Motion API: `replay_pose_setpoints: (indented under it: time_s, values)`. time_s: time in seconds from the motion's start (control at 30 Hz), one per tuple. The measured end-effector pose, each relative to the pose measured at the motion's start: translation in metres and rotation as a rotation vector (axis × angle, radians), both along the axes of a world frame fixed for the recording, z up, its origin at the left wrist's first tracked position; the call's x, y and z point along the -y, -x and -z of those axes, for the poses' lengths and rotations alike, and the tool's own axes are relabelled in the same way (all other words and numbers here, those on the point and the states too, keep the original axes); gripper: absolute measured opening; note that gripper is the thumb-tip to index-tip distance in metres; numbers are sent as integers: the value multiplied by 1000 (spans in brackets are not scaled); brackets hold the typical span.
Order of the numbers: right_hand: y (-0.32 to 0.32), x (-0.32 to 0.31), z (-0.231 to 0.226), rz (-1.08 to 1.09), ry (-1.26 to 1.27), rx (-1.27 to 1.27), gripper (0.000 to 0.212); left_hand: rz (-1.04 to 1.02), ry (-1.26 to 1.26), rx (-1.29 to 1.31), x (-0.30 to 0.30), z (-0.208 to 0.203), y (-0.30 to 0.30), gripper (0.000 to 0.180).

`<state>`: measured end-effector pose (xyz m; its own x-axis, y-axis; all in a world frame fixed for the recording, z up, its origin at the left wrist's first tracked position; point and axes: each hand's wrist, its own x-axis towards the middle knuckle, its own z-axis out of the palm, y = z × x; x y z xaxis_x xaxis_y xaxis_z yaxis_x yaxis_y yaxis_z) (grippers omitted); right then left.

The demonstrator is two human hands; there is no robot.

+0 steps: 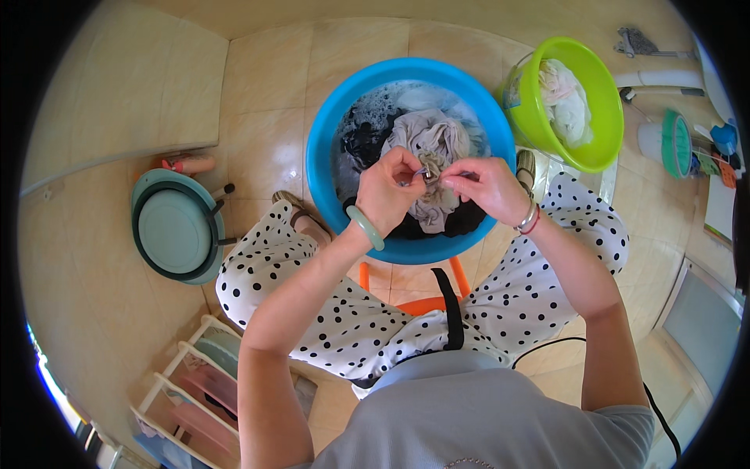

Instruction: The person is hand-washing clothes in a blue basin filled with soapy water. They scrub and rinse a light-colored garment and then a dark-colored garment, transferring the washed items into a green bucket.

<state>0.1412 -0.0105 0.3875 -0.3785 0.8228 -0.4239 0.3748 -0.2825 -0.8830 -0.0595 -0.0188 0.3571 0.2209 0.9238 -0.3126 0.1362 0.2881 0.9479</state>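
Observation:
A round blue basin (316, 152) stands in front of me with soapy water and soaking clothes in it. On top lies a wet, bunched beige-grey garment (433, 134), with dark clothing (362, 146) around it. Above this garment my left hand (385, 193), with a pale green bangle on its wrist, is closed in a pinch. My right hand (491, 187) pinches opposite it, a short gap away. Between the fingertips shows a small greyish piece with a shiny spot, too small to name. The fingers partly hide what each hand grips.
At the right of the basin a lime-green bucket (533, 125) holds white and pinkish cloth (566, 102). A pale green folding basin (176, 228) leans by the left wall below a red bottle (193, 163). A white rack (160, 383) stands lower left. An orange stool (426, 305) is between my legs.

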Motion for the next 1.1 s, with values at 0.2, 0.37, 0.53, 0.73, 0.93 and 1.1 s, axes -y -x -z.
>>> replay_pose_setpoints:
  time_s: [0.2,0.37,0.53,0.73,0.93,1.1]
  values:
    - [-8,-9,9,78,37,-94,12,37,-202,-72,1,-13,-3,13]
    - [-1,-15,-6,94,-174,-57,9,92,-386,-51,-2,-17,-1,14]
    - [4,-19,-12,91,-180,-145,11,102,-253,21,-1,-19,-2,22]
    - [13,-12,4,167,-20,-266,21,26,-19,30,-1,-28,-8,36]
    - [12,-10,-3,160,-74,-216,21,-21,-2,19,2,-32,-11,34]
    - [12,-11,-4,116,-152,-169,20,-71,43,110,5,-25,-10,26]
